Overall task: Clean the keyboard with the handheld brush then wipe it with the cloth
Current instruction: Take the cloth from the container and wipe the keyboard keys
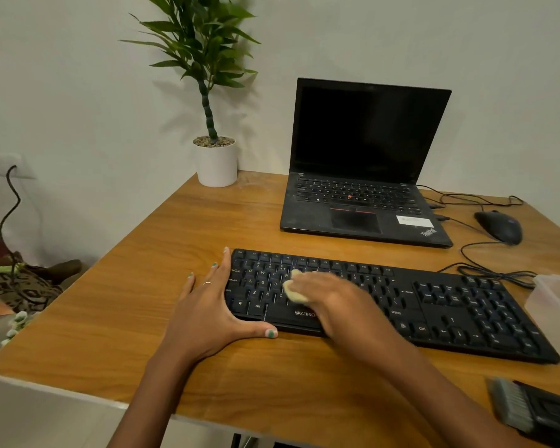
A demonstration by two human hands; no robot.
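Note:
A black keyboard [450, 305] lies across the wooden desk [143, 318]. My left hand [210, 305] braces its left end, fingers straight along the side and thumb along the front edge. My right hand [340, 305] presses a small pale yellow cloth [293, 291] onto the left-middle keys; the hand is motion-blurred and covers most of the cloth. The handheld brush [530, 409], grey bristles on a black body, lies at the desk's front right corner, apart from both hands.
A black laptop [362, 176] stands open behind the keyboard. A black mouse [498, 226] and loose cables [485, 266] lie to the right. A clear plastic box [556, 299] sits at the right edge. A potted plant [215, 160] stands at the back.

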